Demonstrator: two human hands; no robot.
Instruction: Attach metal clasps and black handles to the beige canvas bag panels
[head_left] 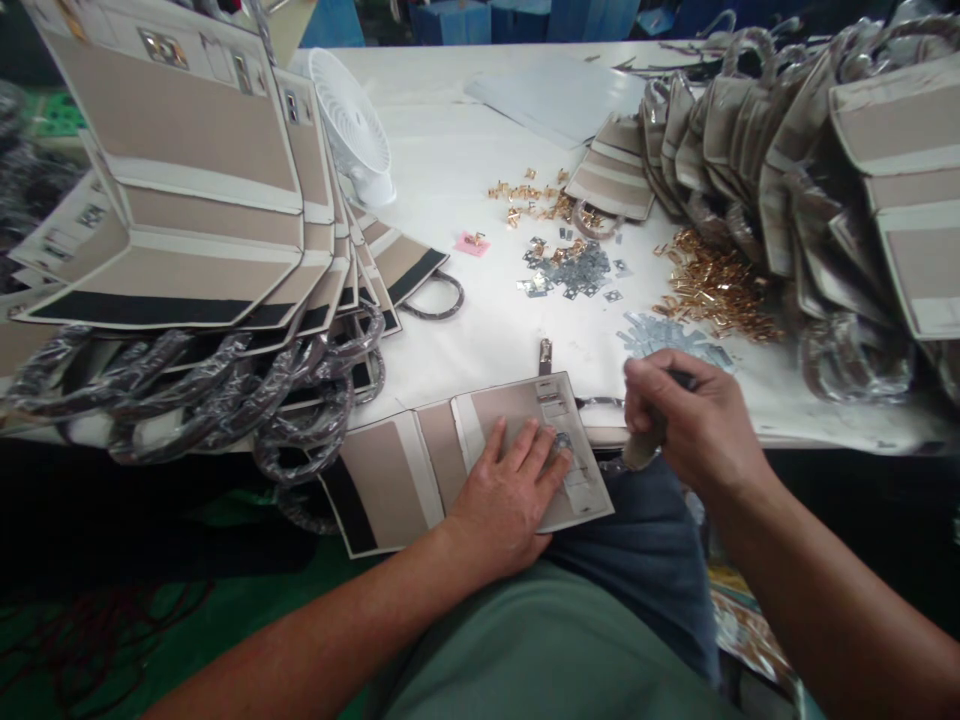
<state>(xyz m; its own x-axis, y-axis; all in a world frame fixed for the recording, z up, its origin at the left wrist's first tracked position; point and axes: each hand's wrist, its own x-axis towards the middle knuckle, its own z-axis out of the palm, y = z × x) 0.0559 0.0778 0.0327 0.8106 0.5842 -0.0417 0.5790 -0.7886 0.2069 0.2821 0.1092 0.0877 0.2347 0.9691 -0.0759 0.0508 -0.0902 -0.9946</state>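
Observation:
A beige panel [495,420] with white strips and a black band lies across the table's front edge and my lap. My left hand [510,490] rests flat on it, fingers spread, beside a small metal plate [562,441] near the panel's right end. A strap with a gold metal fitting [545,352] sticks out past the panel's far edge. To the right, my right hand [686,410] is closed round the dark handle of a tool [645,446], raised just off the panel's right side. The tool's exact shape is blurred.
Stacked beige panels with wrapped handles [217,200] stand at the left, more bag pieces [795,150] at the right. A white fan [349,120], grey metal plates [574,268] and gold fittings [712,285] sit on the white table [442,130].

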